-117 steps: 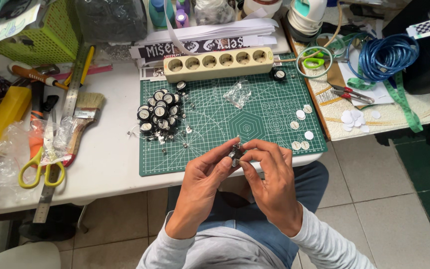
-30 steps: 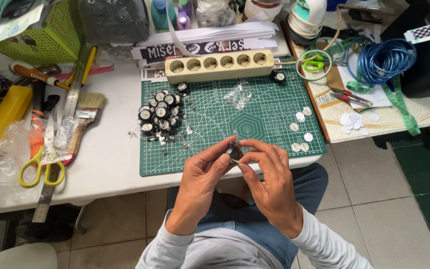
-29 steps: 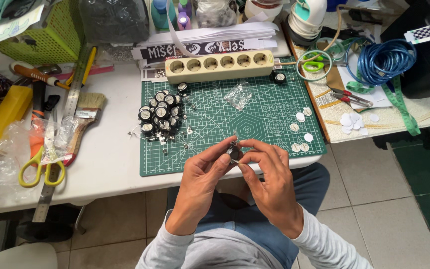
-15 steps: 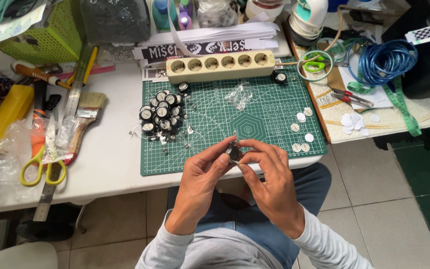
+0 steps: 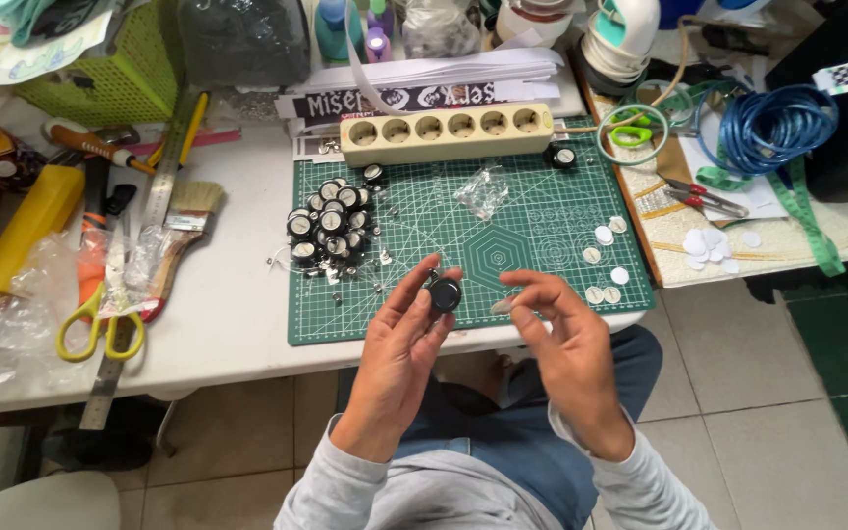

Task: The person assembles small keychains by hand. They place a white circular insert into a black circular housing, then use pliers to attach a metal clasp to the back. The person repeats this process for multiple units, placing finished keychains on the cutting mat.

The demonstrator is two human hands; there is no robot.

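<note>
Head view: cluttered white worktop [image 5: 238, 314], green cutting mat [image 5: 503, 226] at 12 o'clock, tiled floor [image 5: 768, 393]; left hand [image 5: 399, 344] grip pinching small black round part [image 5: 444, 293], right hand [image 5: 561, 344] grip loose, holding nothing.

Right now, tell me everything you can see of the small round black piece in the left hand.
The small round black piece is a disc-shaped part with a dark, glossy face and a paler rim, like those in the pile of black round parts. It is pinched between the thumb and fingertips of the left hand, held above the near edge of the green cutting mat. The right hand is close but apart from it. Finer detail is too small to tell.
</note>
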